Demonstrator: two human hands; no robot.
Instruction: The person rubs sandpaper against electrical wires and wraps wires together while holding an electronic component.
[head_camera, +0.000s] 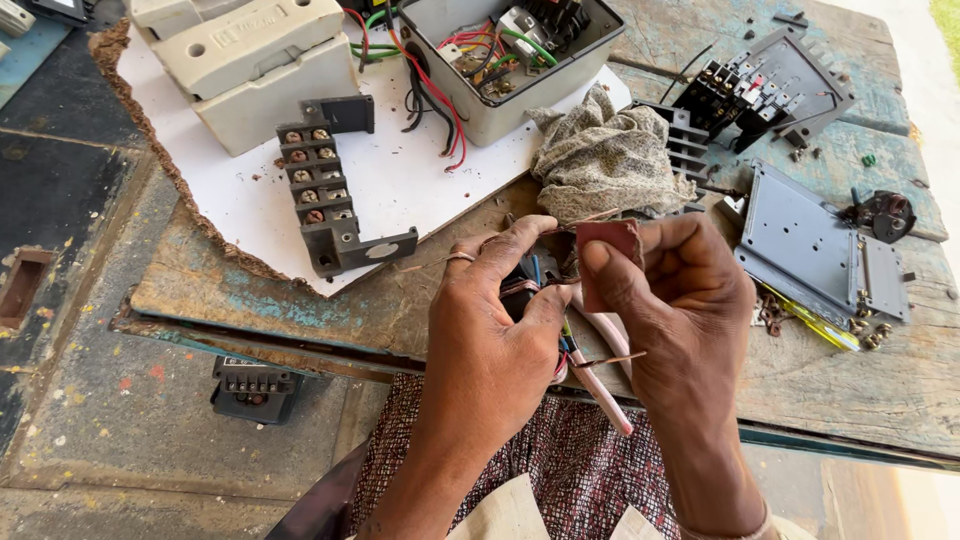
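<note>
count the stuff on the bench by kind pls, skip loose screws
Open grey box with wiring: 1
Cream housing: 1
Black terminal strip: 1
Rag: 1
Contactor: 1
Grey hinged plate: 1
Round black part: 1
Total: 7

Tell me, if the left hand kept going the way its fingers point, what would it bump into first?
Probably the reddish-brown piece pinched by the right hand; the left hand fingers point right at it, though depth is unclear.
</note>
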